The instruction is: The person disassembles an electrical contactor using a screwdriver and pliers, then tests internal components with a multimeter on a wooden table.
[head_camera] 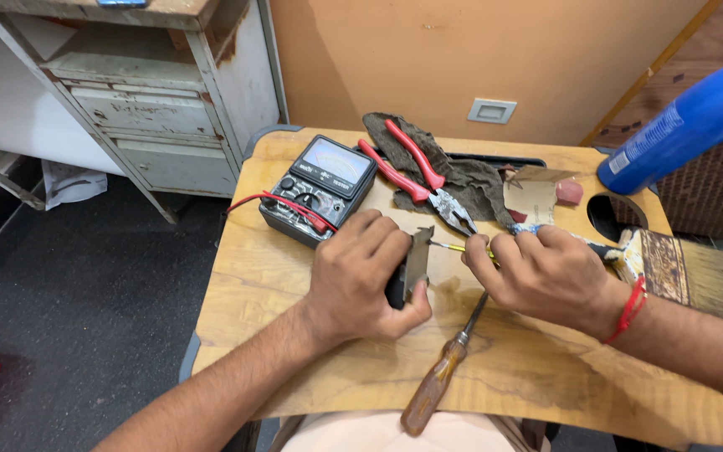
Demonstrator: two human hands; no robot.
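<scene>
Grey-metal and black, a small flat component [414, 268] stands on edge at frame centre, its long axis running roughly top to bottom of the frame. The left hand [361, 272] wraps it from the left, fingers curled tight around its dark body, thumb underneath. A thin yellow-shafted tool [449, 246] lies with its long axis almost level across the frame, tip pointing left and meeting the upper edge of the component. The right hand [541, 272] pinches this tool, fingers closed narrow around it; a red thread [629, 308] circles that wrist.

Directly below the hands, a wooden-handled screwdriver [441, 377] lies on the board, handle toward the lower edge of the frame, blade pointing up and right under the right hand. Above the hands, red-handled pliers [416, 176] rest on a dark rag [462, 176], jaws pointing lower right. A black analogue meter [320, 184] sits upper left of the hands, its red lead [286, 205] trailing across it toward the left hand. A brush [688, 272] lies at the right edge; a blue bottle [688, 125] enters from the upper right.

All items rest on a worn wooden board [537, 368] with a round hole [612, 218]. Behind it stands an orange wall [462, 50]; a pale metal cabinet [152, 109] occupies the upper left, over a dark floor [69, 318].
</scene>
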